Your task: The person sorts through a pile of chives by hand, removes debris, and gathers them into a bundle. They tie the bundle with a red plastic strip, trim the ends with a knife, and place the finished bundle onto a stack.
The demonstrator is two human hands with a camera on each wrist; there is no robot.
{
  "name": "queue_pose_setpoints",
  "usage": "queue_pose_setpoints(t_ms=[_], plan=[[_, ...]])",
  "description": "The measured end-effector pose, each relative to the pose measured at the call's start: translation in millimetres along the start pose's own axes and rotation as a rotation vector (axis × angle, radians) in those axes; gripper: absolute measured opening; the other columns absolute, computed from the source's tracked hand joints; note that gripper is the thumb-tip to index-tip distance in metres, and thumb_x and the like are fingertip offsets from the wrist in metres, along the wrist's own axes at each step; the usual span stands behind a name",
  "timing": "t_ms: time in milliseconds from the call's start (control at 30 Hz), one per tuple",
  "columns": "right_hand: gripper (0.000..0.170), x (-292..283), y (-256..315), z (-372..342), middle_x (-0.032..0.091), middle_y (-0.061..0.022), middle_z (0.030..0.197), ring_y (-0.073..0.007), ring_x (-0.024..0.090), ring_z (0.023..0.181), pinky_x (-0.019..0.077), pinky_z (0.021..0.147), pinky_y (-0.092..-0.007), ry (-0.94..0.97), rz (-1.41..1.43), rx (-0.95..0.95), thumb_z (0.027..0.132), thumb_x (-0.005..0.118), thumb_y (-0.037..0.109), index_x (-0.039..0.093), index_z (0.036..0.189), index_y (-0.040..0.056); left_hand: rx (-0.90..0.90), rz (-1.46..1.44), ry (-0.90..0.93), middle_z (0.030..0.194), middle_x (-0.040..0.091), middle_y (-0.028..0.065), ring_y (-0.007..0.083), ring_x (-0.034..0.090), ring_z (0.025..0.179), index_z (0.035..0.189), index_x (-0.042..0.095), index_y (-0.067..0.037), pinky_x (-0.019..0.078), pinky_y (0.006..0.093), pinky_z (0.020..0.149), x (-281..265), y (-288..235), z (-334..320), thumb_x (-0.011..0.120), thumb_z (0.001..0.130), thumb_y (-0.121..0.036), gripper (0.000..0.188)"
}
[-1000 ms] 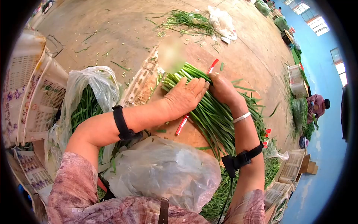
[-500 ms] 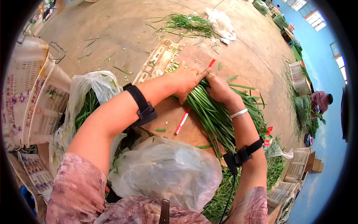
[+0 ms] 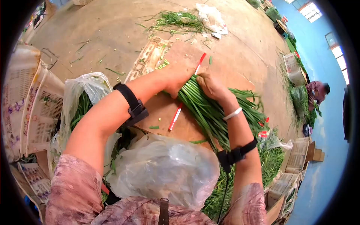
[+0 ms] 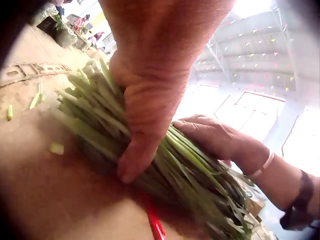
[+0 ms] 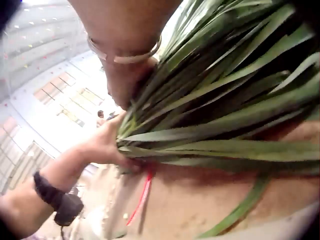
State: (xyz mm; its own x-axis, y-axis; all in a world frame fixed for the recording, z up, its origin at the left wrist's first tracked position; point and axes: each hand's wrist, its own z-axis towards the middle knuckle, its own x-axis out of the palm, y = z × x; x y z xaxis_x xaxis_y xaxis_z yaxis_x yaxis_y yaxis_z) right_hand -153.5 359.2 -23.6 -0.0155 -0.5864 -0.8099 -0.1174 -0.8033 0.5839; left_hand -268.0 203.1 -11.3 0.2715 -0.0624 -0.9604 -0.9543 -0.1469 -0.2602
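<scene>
A thick bundle of long green stalks (image 3: pixel 204 108) lies slantwise on a brown board (image 3: pixel 187 131), its cut ends toward the upper left. My left hand (image 3: pixel 179 78) grips it near those ends; in the left wrist view its thumb wraps over the stalks (image 4: pixel 100 105). My right hand (image 3: pixel 214 89) holds the bundle a little further along, with its fingertips close to the left hand. Beneath the bundle runs a red and white strip (image 3: pixel 175 118), its other end (image 3: pixel 200 63) sticking out beyond the hands. The right wrist view shows the leaves (image 5: pixel 225 110) spreading outward.
A clear plastic bag (image 3: pixel 165 168) bulges at the near side. Another bag of greens (image 3: pixel 84 99) and white crates (image 3: pixel 45 101) stand left. Loose greens (image 3: pixel 176 21) and a white bag (image 3: pixel 212 18) lie on the floor beyond. At the far right is another person (image 3: pixel 317 93).
My left hand has gone from lying over the stalks with its fingers extended to gripping round them. The right hand remains on the bundle. The head view has shifted slightly.
</scene>
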Motion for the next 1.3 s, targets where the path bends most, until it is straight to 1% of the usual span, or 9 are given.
queue_pose_setpoints(t_ms=[133, 333, 533, 633, 733, 867, 933, 1067, 1300], plan=[[0.041, -28.5, -6.5, 19.0, 0.06, -0.028, 0.094, -0.0397, 0.059, 0.088, 0.046, 0.076, -0.0427, 0.085, 0.175, 0.022, 0.089, 0.048, 0.035, 0.061, 0.09, -0.0047, -0.007, 0.036, 0.048, 0.103, 0.057, 0.0162, 0.0332, 0.054, 0.1, 0.114, 0.043, -0.003, 0.0449, 0.0407, 0.083, -7.6, 2.3, 5.6, 0.08, 0.045, -0.021, 0.081], [0.038, -17.8, -59.6, 94.5, 0.063, -0.0257, 0.085, -0.0369, 0.062, 0.078, 0.0488, 0.071, -0.0408, -0.347, -0.105, 0.387, 0.072, 0.072, 0.03, 0.066, 0.088, -0.0032, 0.014, 0.013, 0.076, 0.101, 0.057, 0.0154, 0.0337, 0.055, 0.099, 0.113, 0.045, -0.003, 0.0423, 0.0446, 0.083, -8.3, 0.7, 5.5, 0.079, 0.046, -0.022, 0.078], [0.017, -25.9, -8.2, 76.0, 0.063, -0.0149, 0.061, -0.0179, 0.062, 0.055, 0.0493, 0.056, -0.0321, -0.524, 0.395, 0.305, 0.075, 0.065, 0.013, 0.067, 0.081, -0.0022, -0.047, 0.007, 0.051, 0.105, 0.057, 0.0169, 0.0337, 0.054, 0.102, 0.12, 0.04, -0.001, 0.0404, 0.0465, 0.084, -2.0, 3.5, 4.1, 0.079, 0.048, -0.029, 0.086], [0.011, -28.8, 16.5, 34.3, 0.064, -0.0144, 0.065, -0.0206, 0.063, 0.059, 0.0495, 0.057, -0.0323, -0.492, 0.245, 0.157, 0.075, 0.064, 0.011, 0.068, 0.08, 0.0014, -0.042, -0.013, -0.067, 0.11, 0.055, 0.0182, 0.0347, 0.051, 0.107, 0.126, 0.034, 0.001, 0.0389, 0.0479, 0.09, 2.6, 2.2, -1.4, 0.081, 0.046, -0.028, 0.097], [0.005, 5.3, 43.5, -7.3, 0.062, -0.0089, 0.08, -0.0303, 0.06, 0.073, 0.0488, 0.06, -0.0379, -0.468, -0.368, -0.389, 0.074, 0.059, 0.011, 0.062, 0.077, 0.0086, 0.031, -0.081, -0.028, 0.116, 0.051, 0.0128, 0.0345, 0.05, 0.107, 0.13, 0.036, -0.014, 0.0385, 0.0466, 0.094, 2.5, 9.0, -0.2, 0.081, 0.044, -0.026, 0.097], [0.01, 23.1, 68.5, -33.3, 0.059, -0.0082, 0.094, -0.0281, 0.059, 0.08, 0.0493, 0.063, -0.0378, -0.4, -0.473, -0.294, 0.073, 0.057, 0.011, 0.059, 0.083, 0.0092, -0.023, 0.02, 0.056, 0.109, 0.053, 0.0105, 0.0321, 0.051, 0.105, 0.129, 0.038, -0.02, 0.0424, 0.0444, 0.09, -7.2, -2.5, -1.2, 0.08, 0.045, -0.024, 0.094], [0.021, 17.7, 95.4, -59.4, 0.059, -0.0083, 0.091, -0.0296, 0.06, 0.075, 0.0497, 0.061, -0.0378, -0.689, -0.397, -0.204, 0.073, 0.063, 0.007, 0.061, 0.094, 0.0099, -0.054, 0.042, 0.058, 0.107, 0.054, 0.0098, 0.0316, 0.052, 0.105, 0.129, 0.038, -0.02, 0.0437, 0.0439, 0.088, -6.1, -1.8, -1.7, 0.08, 0.045, -0.023, 0.094], [0.039, 59.2, 98.8, -106.0, 0.056, -0.0138, 0.086, -0.0298, 0.059, 0.078, 0.0502, 0.062, -0.0394, -0.079, -0.49, 0.034, 0.074, 0.062, 0.014, 0.053, 0.112, 0.0095, -0.003, -0.007, -0.015, 0.108, 0.056, 0.0113, 0.0322, 0.052, 0.104, 0.13, 0.038, -0.02, 0.0448, 0.0436, 0.086, -4.8, 1.5, -2.2, 0.079, 0.043, -0.02, 0.096], [0.011, 92.8, 68.3, -91.7, 0.054, -0.0109, 0.078, -0.0243, 0.058, 0.07, 0.0475, 0.057, -0.0336, -0.239, -0.584, -0.491, 0.07, 0.056, 0.018, 0.056, 0.075, 0.0081, 0.064, -0.067, -0.013, 0.11, 0.055, 0.0141, 0.0338, 0.052, 0.104, 0.129, 0.039, -0.017, 0.0456, 0.0402, 0.084, -7.0, 2.1, 0.8, 0.079, 0.042, -0.019, 0.095]])
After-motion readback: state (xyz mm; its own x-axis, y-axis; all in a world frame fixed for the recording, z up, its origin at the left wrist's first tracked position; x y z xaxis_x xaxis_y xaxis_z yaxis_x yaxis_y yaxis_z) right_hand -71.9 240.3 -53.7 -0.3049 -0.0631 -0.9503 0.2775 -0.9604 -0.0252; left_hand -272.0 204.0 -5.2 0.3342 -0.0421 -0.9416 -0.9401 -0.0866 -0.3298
